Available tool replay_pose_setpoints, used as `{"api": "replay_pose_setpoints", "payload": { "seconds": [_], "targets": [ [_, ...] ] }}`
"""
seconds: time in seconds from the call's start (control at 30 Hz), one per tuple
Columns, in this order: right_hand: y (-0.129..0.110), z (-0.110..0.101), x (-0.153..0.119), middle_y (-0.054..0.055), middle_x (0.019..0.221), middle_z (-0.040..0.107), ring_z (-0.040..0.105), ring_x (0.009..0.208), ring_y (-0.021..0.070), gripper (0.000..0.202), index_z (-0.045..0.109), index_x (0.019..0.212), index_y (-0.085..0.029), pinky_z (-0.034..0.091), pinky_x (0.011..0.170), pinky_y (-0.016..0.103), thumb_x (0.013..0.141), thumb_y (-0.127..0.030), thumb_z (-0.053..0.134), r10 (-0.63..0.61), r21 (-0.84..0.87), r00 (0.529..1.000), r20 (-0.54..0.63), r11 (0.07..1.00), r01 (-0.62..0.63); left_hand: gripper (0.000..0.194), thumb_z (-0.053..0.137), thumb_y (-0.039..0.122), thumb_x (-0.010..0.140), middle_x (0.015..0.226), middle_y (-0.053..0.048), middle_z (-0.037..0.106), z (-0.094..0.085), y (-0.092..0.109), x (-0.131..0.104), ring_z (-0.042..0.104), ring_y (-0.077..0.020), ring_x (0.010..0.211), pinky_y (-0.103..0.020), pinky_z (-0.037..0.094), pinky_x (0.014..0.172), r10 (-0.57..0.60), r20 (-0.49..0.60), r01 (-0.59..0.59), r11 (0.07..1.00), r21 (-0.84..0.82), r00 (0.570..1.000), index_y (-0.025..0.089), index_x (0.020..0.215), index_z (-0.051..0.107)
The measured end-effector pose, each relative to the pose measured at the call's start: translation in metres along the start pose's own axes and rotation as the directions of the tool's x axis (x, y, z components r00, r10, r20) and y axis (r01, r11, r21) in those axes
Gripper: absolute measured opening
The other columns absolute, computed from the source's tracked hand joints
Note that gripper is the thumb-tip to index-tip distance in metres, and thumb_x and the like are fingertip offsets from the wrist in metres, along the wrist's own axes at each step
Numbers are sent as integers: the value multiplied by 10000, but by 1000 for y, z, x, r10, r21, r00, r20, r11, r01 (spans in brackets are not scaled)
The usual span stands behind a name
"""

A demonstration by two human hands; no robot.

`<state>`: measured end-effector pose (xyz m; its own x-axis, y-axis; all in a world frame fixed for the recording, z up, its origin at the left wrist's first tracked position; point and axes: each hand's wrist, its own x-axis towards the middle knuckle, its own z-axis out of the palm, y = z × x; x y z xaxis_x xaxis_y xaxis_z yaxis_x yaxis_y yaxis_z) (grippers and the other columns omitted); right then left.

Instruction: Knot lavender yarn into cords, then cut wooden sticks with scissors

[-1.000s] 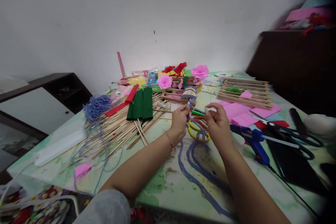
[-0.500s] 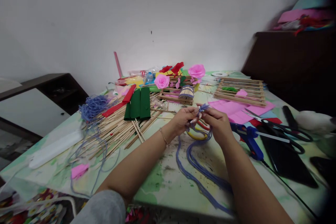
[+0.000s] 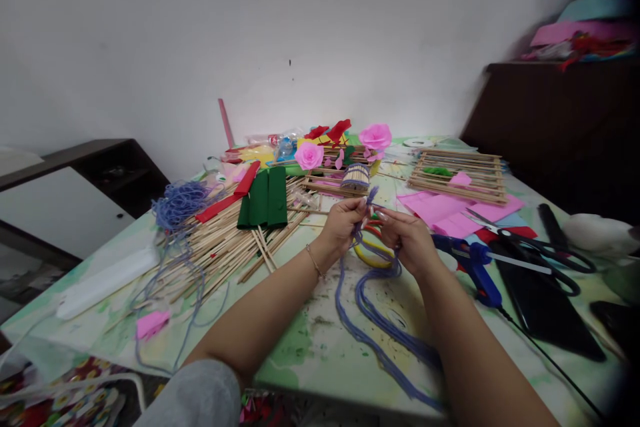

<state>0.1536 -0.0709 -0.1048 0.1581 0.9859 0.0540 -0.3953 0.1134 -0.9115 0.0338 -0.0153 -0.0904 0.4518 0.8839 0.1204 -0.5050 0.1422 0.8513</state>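
Note:
Both hands meet over the middle of the table. My left hand (image 3: 345, 221) is closed on the purple yarn (image 3: 387, 327), pinching it near a short tuft that sticks up above the fingertips. Just to its right, my right hand (image 3: 406, 235) pinches a strand of the same yarn, pulled out between the two hands. Long purple strands hang below and curve over the tabletop towards the front edge. Beneath the fingers lies a yellow ring (image 3: 373, 255), with something red and green partly hidden by the hands.
Wooden sticks (image 3: 225, 250), green folded paper (image 3: 269, 199) and a purple yarn heap (image 3: 180, 203) lie left. A blue glue gun (image 3: 475, 267), scissors (image 3: 545, 250) and a black tablet (image 3: 545, 310) lie right. Paper flowers (image 3: 375, 137) and stick frames (image 3: 457, 177) are behind.
My hands have moved slightly apart, and the yarn tuft now stands upright at my left fingertips. My right hand has shifted a little down, drawing a strand to the right.

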Motion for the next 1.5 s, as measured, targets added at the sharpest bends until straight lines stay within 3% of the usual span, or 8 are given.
{"api": "replay_pose_setpoints", "payload": {
  "seconds": [0.2,0.47,0.93,1.1,1.17,1.27,1.4,1.5],
  "targets": [
    [3,-3,2,-104,438,285,188,418,43,402,700,969,-111,103,449,229,646,-347,747,-31,-59,999,-19,998,30,266,771,286,627,499,50,480,-3,-5,0,331,-15,399,-170,246,418,-47,-24,47,999,7,999,123,610,561],
    [-6,7,-7,-84,462,281,232,431,51,277,628,709,-166,152,439,232,694,-421,735,-195,-24,981,-15,981,195,429,752,524,622,491,37,497,8,3,-10,377,-41,456,-192,272,475,112,92,-127,977,170,989,118,653,615],
    [-8,9,-5,-121,408,205,147,373,30,261,611,720,-156,122,378,193,663,-366,755,-20,211,999,-38,977,28,488,722,563,632,535,37,535,1,-6,-6,398,-53,454,-188,261,464,-69,209,13,966,256,976,137,808,561],
    [-8,7,-4,-127,407,189,111,377,38,234,620,753,-161,113,373,195,679,-354,730,8,226,999,-32,974,0,423,698,450,711,600,70,511,-2,-6,-4,440,-67,456,-179,305,470,92,197,-142,956,256,976,221,893,392],
    [-8,6,-4,-129,409,180,101,378,39,226,623,772,-165,100,374,194,683,-346,724,12,235,1000,-27,972,-6,253,599,360,807,670,47,496,-6,-6,-5,505,-90,584,-194,374,559,218,239,-298,874,385,946,220,876,400],
    [-7,6,-3,-130,410,172,111,376,39,218,621,773,-166,102,374,189,679,-329,732,14,262,999,-36,965,-4,39,457,166,845,750,-1,516,-13,-4,-6,513,-118,719,-232,409,694,336,400,-522,559,644,853,198,826,468],
    [-7,6,-3,-128,409,180,115,375,37,208,597,718,-169,114,370,190,677,-319,735,-3,274,999,-52,961,17,213,402,82,800,849,-65,575,-20,-1,-8,545,-173,835,-289,442,783,362,586,-674,199,711,725,178,911,556],
    [-7,6,-3,-131,414,179,111,372,37,218,606,754,-167,113,365,189,679,-329,732,-7,273,999,-53,962,21,321,378,75,797,959,-111,595,-21,-1,-9,562,-203,947,-325,462,846,348,636,-686,28,727,688,153,1044,568]
  ]
}}
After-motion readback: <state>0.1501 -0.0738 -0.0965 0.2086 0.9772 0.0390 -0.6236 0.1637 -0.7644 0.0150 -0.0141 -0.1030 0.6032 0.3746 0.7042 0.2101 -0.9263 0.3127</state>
